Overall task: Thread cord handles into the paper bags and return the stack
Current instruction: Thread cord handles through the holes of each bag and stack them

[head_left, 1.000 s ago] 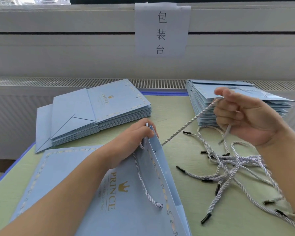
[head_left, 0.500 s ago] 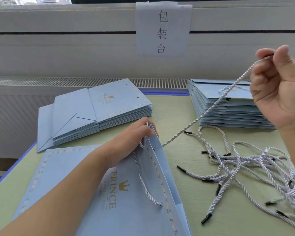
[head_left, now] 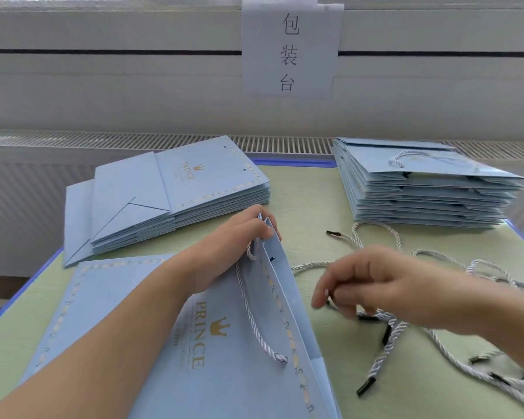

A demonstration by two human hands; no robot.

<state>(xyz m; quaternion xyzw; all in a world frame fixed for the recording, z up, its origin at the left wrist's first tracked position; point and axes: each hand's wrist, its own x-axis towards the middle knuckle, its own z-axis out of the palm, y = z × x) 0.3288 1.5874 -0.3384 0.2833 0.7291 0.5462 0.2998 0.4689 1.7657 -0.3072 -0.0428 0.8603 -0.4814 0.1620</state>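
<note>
Green worktop fills the middle of the frame, and the job is plainly midway. Upper right sits a tall stack of finished bags, the top one showing a cord handle. Upper left, a lower stack of bags without cords waits, its punched holes bare, so a good share of the threading is left, and by my reading no stack is ready to go back yet.

Lower centre, the bag in hand lies flat with its mouth edge lifted. One cord handle already loops across its printed face. The second cord runs out from the lifted edge toward the right, so this bag looks half done.

Left hand holds the bag's top edge, fingers curled over it in a firm grip. Right hand is blurred, low over the loose cords at lower right; its fingers bend down among them, but whether the grip has closed on a cord I cannot tell.

Plenty of loose cords lie tangled there, black tips showing.
</note>
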